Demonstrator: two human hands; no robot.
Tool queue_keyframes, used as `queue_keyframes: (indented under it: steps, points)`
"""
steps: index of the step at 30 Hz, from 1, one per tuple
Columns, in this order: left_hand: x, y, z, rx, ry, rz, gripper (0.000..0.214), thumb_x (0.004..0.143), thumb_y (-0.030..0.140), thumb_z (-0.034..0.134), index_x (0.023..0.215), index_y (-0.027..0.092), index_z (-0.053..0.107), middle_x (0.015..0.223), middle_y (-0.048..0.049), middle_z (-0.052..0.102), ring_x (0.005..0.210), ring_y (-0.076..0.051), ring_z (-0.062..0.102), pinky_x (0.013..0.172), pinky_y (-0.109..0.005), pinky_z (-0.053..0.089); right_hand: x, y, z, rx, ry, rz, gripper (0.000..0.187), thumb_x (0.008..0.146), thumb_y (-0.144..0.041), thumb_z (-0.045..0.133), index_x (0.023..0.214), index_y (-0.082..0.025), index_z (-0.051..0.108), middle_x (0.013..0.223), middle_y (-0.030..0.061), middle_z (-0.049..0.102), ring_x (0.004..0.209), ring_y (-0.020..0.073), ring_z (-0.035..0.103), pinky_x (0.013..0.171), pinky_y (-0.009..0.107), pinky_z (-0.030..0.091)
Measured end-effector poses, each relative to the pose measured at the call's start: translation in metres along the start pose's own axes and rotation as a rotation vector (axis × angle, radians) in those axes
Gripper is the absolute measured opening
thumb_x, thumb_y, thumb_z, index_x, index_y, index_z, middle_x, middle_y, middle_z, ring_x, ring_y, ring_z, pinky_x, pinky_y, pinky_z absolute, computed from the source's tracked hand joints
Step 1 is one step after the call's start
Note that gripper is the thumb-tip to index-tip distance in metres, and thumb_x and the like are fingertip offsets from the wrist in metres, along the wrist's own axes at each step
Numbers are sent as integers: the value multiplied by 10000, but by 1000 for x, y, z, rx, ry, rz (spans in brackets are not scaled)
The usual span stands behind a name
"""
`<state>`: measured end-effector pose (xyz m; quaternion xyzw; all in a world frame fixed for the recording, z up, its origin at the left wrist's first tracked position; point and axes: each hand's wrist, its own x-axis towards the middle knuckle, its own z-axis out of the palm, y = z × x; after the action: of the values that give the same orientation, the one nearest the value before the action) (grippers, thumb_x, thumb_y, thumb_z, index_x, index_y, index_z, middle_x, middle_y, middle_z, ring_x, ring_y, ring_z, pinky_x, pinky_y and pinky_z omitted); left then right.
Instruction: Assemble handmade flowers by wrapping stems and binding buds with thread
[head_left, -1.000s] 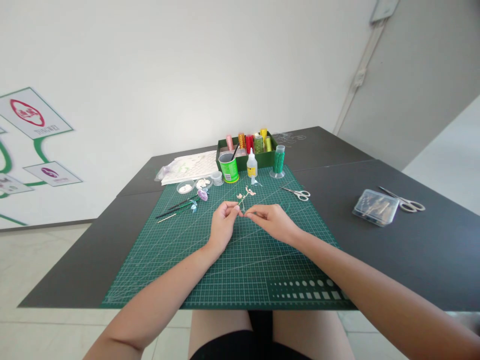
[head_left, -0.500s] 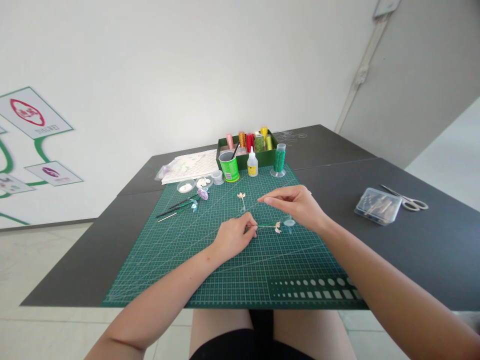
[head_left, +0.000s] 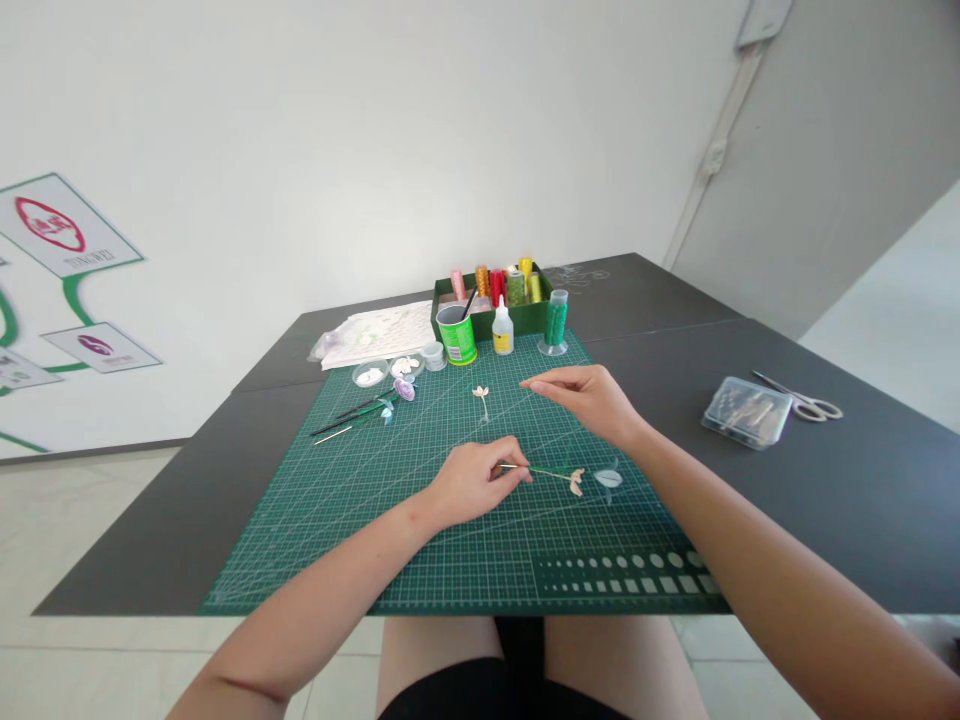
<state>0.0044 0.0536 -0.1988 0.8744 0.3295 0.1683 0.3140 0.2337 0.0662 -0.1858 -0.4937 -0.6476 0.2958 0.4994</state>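
My left hand (head_left: 476, 482) is closed low over the cutting mat, its thumb and fingers pinching the thin stems of an artificial flower spray. To the right of those fingertips stick out a cream blossom (head_left: 576, 482) and a pale blue translucent flower (head_left: 608, 479). Above and to the right, my right hand (head_left: 596, 402) is raised with thumb and fingertips pressed together. Whatever is in that pinch, perhaps a thread, is too fine to see. Between and beyond the hands, a second cream blossom (head_left: 481, 393) lies on the mat.
A green cutting mat (head_left: 337, 540) covers the table's middle. Behind stand a green can (head_left: 459, 342), a glue bottle (head_left: 503, 335), a green thread spool (head_left: 556, 322) and a box of spools (head_left: 525, 318). Finished flowers (head_left: 403, 389) lie left; a clear case (head_left: 746, 412) and scissors (head_left: 814, 408) lie right.
The flower spray in my left hand has swung its blossoms right and toward me. My left hand has shifted slightly right; my right hand stays pinched and raised nearby.
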Motion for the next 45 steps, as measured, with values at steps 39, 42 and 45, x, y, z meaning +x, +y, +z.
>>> queue_keyframes:
  steps: [39,42,45]
  points:
    - [20,-46,-19,-499,787,-212,168,882,341,598,939,187,631,712,7,673,655,-147,555,666,-267,402,16,32,-37,-93,52,274,340,753,-469,707,861,-171,830,824,79,775,759,213,661,700,329,490]
    - [19,-43,-19,-503,767,-225,192,884,369,596,948,191,627,723,9,681,602,-137,518,618,-263,375,18,42,-51,-172,208,299,304,762,-422,675,839,-168,823,785,79,769,749,227,657,692,340,490]
    - [18,-41,-18,-514,750,-221,195,887,377,595,946,192,615,732,9,680,617,-137,533,631,-262,383,19,46,-57,-296,324,279,272,798,-357,616,831,-173,813,844,98,773,805,256,668,762,382,499]
